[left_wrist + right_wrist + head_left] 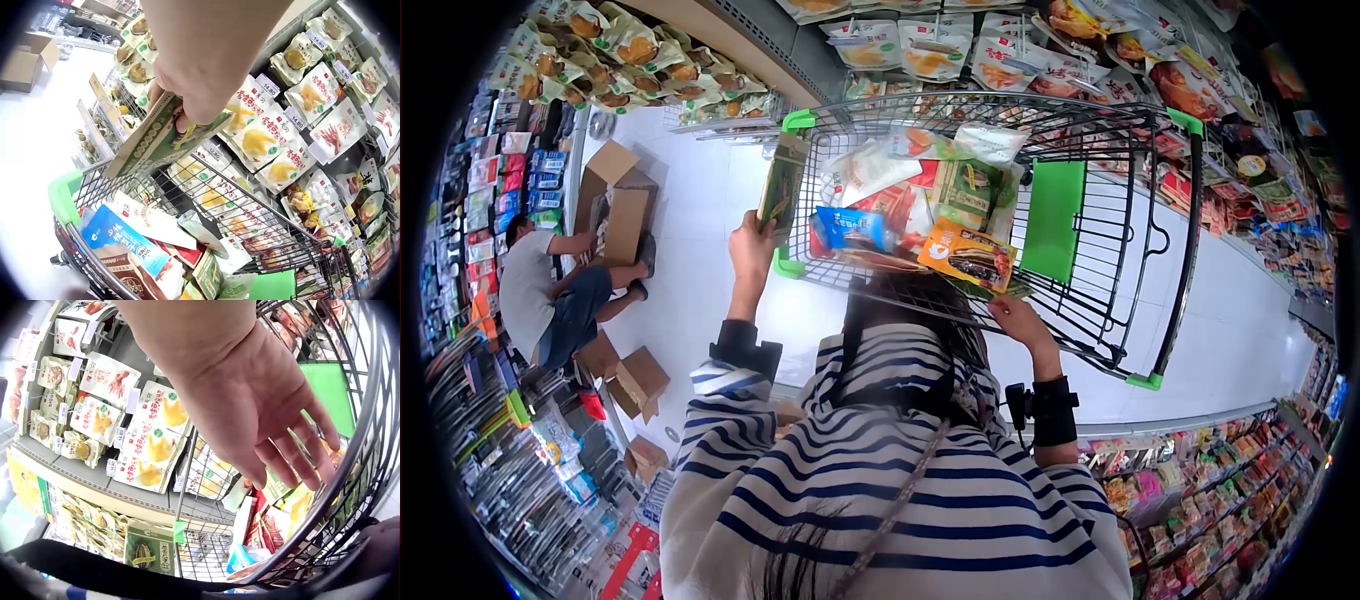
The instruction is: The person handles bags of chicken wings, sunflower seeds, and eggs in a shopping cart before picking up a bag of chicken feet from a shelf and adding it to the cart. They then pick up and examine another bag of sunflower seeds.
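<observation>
My left hand (pixel 751 248) grips a green-and-brown packet of sunflower seeds (pixel 150 140), its thumb over the printed face. The packet stands on edge at the left end of the shopping cart (pixel 1040 100), overlapping the rim in the head view. At the cart's near rim is my right hand (pixel 262 412), fingers spread and straight above the goods, holding nothing. Inside the basket lie a blue packet (pixel 122 237), an orange packet (pixel 968 255), a green packet (pixel 966 193) and a white pouch (pixel 870 170), among several others.
Shelves of white food pouches (pixel 256 140) run along the cart's far side. Bags with green tops (pixel 600 50) fill a display at upper left. On the left a person (pixel 550 285) crouches by an open cardboard box (pixel 632 200). More packed shelves (pixel 1200 500) stand at lower right.
</observation>
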`<state>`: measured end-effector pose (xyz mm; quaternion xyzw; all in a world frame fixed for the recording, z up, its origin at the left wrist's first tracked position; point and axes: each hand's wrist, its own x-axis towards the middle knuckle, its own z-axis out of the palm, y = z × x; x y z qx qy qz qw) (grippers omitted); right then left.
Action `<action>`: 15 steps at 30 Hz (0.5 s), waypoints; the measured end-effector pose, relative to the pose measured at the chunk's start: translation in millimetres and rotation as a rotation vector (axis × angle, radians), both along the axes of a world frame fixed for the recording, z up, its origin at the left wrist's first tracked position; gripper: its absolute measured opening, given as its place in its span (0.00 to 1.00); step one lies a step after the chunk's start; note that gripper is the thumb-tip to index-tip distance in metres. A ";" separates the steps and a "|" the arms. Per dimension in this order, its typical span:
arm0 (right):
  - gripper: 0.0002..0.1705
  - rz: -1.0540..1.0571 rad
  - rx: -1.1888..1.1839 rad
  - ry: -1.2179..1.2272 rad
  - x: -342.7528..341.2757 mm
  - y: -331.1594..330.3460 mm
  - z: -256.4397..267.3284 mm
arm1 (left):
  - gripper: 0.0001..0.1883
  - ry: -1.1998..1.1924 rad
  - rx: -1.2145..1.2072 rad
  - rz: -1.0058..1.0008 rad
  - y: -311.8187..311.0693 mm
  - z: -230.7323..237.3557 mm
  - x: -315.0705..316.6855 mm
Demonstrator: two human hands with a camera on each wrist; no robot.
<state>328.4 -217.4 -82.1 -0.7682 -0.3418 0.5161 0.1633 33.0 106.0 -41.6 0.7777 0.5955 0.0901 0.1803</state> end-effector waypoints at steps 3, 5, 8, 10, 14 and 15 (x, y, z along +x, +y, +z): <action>0.15 0.003 0.082 -0.011 9.0 16.5 -11.4 | 0.10 0.008 0.003 0.021 -6.0 7.1 0.8; 0.16 0.020 0.069 -0.021 13.6 30.6 -13.3 | 0.10 0.031 -0.017 0.022 -9.2 9.0 1.1; 0.16 0.042 -0.009 -0.032 19.0 60.0 8.8 | 0.10 0.051 -0.038 -0.001 -9.5 5.9 5.4; 0.16 0.076 0.009 -0.035 18.3 68.0 -6.3 | 0.10 0.064 -0.053 -0.026 -3.1 -4.0 14.5; 0.16 0.167 0.012 -0.066 15.7 96.5 -18.4 | 0.10 0.117 -0.066 -0.110 14.2 -38.9 22.5; 0.15 0.142 0.015 -0.064 12.6 100.7 -28.5 | 0.09 0.157 -0.100 -0.102 20.3 -48.6 27.0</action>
